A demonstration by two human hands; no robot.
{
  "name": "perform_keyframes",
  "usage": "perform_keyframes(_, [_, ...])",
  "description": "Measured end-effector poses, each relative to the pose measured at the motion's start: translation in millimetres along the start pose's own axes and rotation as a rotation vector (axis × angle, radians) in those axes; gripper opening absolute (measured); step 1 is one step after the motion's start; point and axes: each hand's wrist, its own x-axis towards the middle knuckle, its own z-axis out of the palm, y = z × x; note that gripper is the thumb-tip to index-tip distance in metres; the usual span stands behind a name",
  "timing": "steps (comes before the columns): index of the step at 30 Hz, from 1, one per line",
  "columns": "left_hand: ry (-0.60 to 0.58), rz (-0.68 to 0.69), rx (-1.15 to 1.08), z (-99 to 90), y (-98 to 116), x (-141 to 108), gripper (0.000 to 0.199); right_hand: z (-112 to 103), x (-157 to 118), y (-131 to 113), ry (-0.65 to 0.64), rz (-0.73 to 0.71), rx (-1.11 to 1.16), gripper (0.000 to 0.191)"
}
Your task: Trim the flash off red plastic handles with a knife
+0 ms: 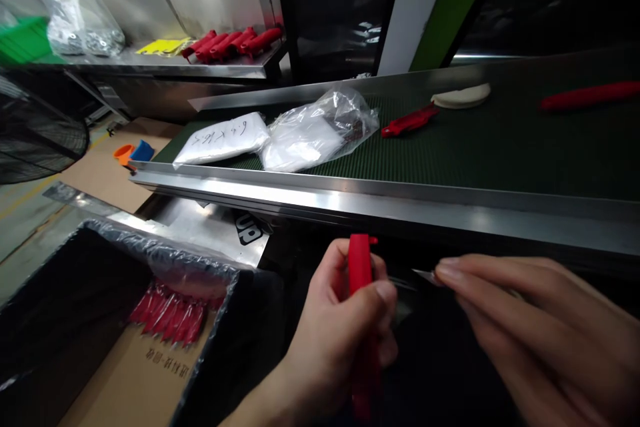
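My left hand point(340, 320) is wrapped round a long red plastic part point(360, 263), held upright in front of the belt's edge. The thumb lies across it, and its lower end fades into dark shadow. To its right, my right hand point(540, 320) pinches a small pointed blade point(425, 275) between thumb and fingers. The blade's tip points left toward the red part but stays apart from it. Its back end is hidden by my fingers. On the belt beyond lie another red plastic part point(410, 121), a cream curved piece point(463, 97) and a long red piece point(590, 96).
A dark green conveyor belt point(425, 163) with a metal rail point(310, 195) runs across. Clear bags of white sheets point(310, 140) lie on it. At lower left stands a lined box point(107, 380) with bagged red parts point(173, 313). Several red shells point(233, 45) rest on a back shelf.
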Motion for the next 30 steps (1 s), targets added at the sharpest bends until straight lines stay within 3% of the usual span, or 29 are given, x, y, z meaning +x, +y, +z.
perform_keyframes(5, [-0.032, -0.01, 0.089, -6.9, -10.5, -6.7, 0.03, 0.3, 22.2, -4.6, 0.001, -0.036, -0.039, 0.037])
perform_keyframes(13, [-0.001, -0.074, 0.129, 1.4, -5.1, -12.6, 0.032, 4.7, 12.4, -4.7, -0.059, -0.061, -0.051, 0.04])
perform_keyframes(22, [-0.049, 0.003, 0.093, -6.1, -17.4, -10.1, 0.031, 5.0, 7.0, 1.3, -0.069, -0.097, -0.063, 0.045])
perform_keyframes(25, [-0.064, -0.052, 0.104, -2.9, -12.9, -15.3, 0.031, 3.2, 7.3, 7.3, -0.07, -0.048, -0.089, 0.043])
perform_keyframes(30, [-0.119, -0.059, 0.039, -0.6, -11.8, -17.2, 0.028, 0.7, 6.9, 8.5, 0.039, 0.041, 0.007, 0.039])
